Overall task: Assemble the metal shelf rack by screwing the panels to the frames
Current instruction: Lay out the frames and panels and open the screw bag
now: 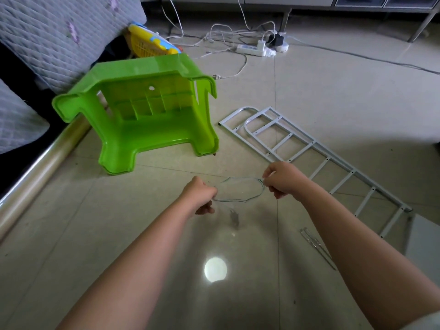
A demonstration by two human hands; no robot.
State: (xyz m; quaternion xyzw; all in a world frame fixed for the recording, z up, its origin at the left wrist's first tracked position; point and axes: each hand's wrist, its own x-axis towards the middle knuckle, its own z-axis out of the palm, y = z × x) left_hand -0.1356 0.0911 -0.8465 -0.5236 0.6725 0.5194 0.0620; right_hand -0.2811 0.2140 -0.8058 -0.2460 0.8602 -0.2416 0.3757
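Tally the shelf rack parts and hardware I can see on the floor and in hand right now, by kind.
Ladder-style metal frames: 2, overlapping on the floor
Flat grey panel: 1, only partly in view
Clear plastic bag with small hardware: 1, pinched by left hand and right hand
Slim metal tool on the floor: 1, type unclear
Total: 5

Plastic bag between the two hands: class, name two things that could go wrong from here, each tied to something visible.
1. Both hands, left and right, pull the clear bag open above the floor; the small dark parts in it, probably screws, could spill and scatter across the tiles.
2. The frames and tool lie close by the right arm and could be knocked or knelt on.
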